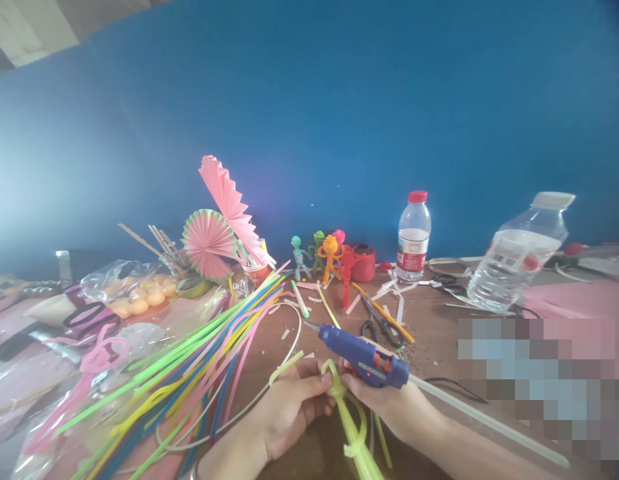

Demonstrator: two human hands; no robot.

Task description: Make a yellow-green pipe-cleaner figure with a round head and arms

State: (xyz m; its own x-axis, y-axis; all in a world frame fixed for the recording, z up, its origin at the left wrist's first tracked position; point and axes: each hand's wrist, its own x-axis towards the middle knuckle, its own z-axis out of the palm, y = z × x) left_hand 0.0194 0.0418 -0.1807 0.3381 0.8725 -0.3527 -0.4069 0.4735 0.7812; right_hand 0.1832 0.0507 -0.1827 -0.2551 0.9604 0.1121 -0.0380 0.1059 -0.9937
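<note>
Near the front of the table, both my hands meet at a pale yellow pipe-cleaner piece [356,443], a knotted top with a long bundle of stems running down toward me. My left hand [296,397] pinches it just below the loop at its top. At its other side, my right hand [389,403] has its thumb side against the knot. A blue glue gun [356,353] lies across my right hand and seems gripped in it, its handle hidden. The nozzle points left, and a long clear glue stick [494,423] sticks out behind.
Colourful pipe cleaners [189,373] spread at left beside bagged orange balls [144,297]. Small pipe-cleaner figures [330,257] stand against the blue wall. Scissors [382,323] lie behind the glue gun. Water bottles [413,243] stand back right, one tilted [519,260]. Pink paper fans [209,243] rise at left.
</note>
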